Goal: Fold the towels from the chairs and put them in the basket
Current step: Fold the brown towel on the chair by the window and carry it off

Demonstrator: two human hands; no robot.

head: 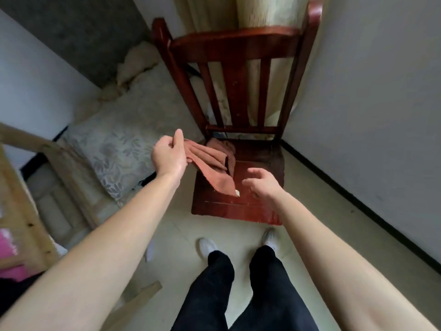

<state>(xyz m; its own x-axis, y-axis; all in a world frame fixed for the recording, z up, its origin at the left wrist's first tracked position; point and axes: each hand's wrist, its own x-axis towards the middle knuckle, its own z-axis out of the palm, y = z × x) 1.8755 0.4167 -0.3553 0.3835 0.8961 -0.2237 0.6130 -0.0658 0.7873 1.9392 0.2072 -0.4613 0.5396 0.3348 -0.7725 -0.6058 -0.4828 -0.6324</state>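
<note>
At the far left stands a pale wooden frame [26, 211], and beside it lies a leaf-patterned cushion [114, 158]. Next comes the left hand [169, 156], raised over the left edge of the chair [238, 209]. Its fingers are curled round one end of the towel [210, 167], with the thumb pressed on top; the fingertips themselves are turned away, so how deep the grip goes cannot be told.

The salmon-coloured towel runs from that hand down to the dark red seat. Part of it is bunched at the back of the seat by the slats, and one long corner drapes forward, ending at a small white tag [237, 193]. It sags and creases freely, so I judge it light, soft and limp: it will hold no shape of its own and will slide easily over the polished wood. The best holds are two corners along one edge, so that it hangs flat for folding.

Just right of the tagged corner hovers the right hand [262, 183], with fingers spread and loosely curled, holding nothing. That free corner looks the natural place for it to pinch.

At the far right is a plain wall [370, 115]. No basket is in view.
</note>
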